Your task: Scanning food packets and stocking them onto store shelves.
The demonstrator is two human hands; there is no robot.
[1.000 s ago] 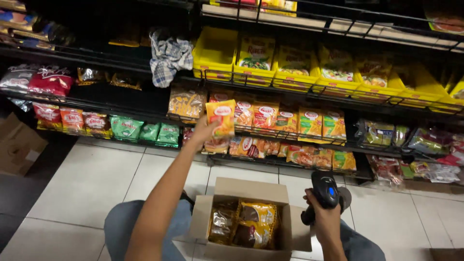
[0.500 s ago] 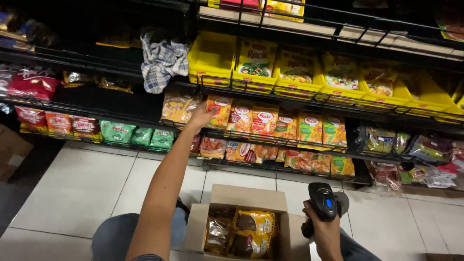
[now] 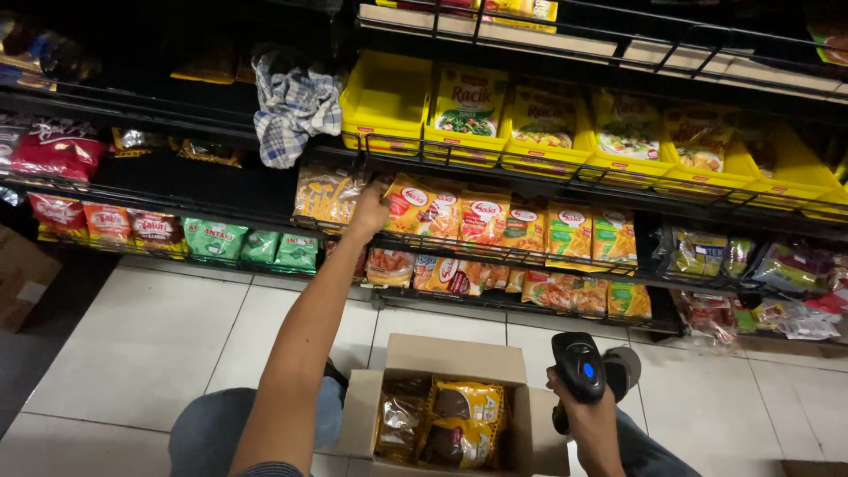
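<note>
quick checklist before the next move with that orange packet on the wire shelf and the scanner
1. Left hand on the orange seasoning packet at the left end of its row: ok, fingers touch its left edge.
2. Packet upright among its neighbours: not ok, it leans to the right.
3. Black wire shelf rail holding the row: ok, packets sit behind it.
4. Right hand gripping the black handheld scanner: ok, held upright beside the box.
5. Open brown cardboard box on the lap: ok, flaps open, yellow and brown packets inside.
6. Room behind the orange packet: cannot tell, hidden.
</note>
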